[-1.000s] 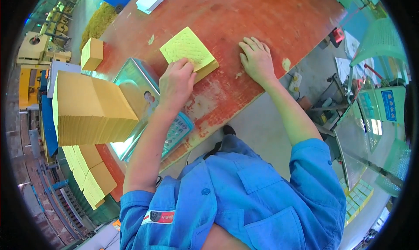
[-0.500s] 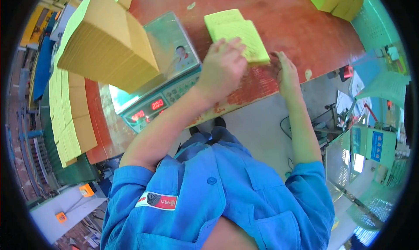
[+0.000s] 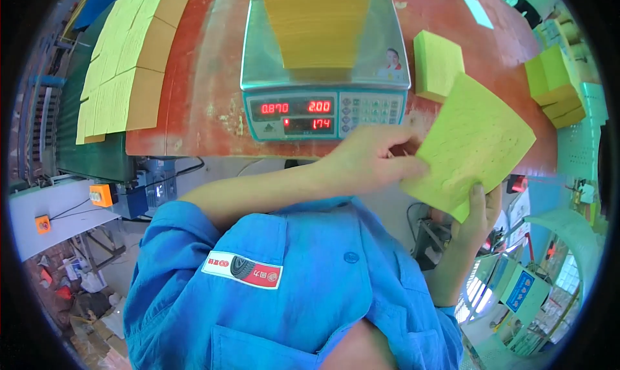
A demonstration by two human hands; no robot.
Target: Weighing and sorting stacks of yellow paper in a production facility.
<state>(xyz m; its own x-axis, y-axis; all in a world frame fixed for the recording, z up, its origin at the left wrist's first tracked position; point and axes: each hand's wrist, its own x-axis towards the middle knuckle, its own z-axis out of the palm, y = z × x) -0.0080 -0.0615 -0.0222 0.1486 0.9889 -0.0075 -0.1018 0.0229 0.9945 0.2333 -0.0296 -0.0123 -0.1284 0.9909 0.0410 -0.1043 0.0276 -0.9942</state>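
Observation:
In front of me, a yellow-green stack of rough paper sheets [image 3: 475, 144] is held tilted over the table's near edge. My right hand [image 3: 481, 212] grips its lower corner, the thumb lying on top and the fingers underneath. At the stack's left edge, my left hand [image 3: 381, 157] is closed with thumb and fingers at the paper; slight blur covers the fingertips. Just beyond lies another block of yellow paper [image 3: 439, 63] on the table. A digital scale [image 3: 271, 73] with a lit red display carries a tall paper stack [image 3: 316, 31], its brown side facing me.
The red table [image 3: 206, 79] is worn along its front edge. Rows of stacked paper [image 3: 123, 73] stand at the left. More paper blocks [image 3: 555, 82] sit at the right edge, and a pale sheet [image 3: 478, 11] lies at the far right.
The yellow paper stack has been lifted off the table and drawn toward me, tilted in both hands. My view has turned, so the scale now sits near the middle.

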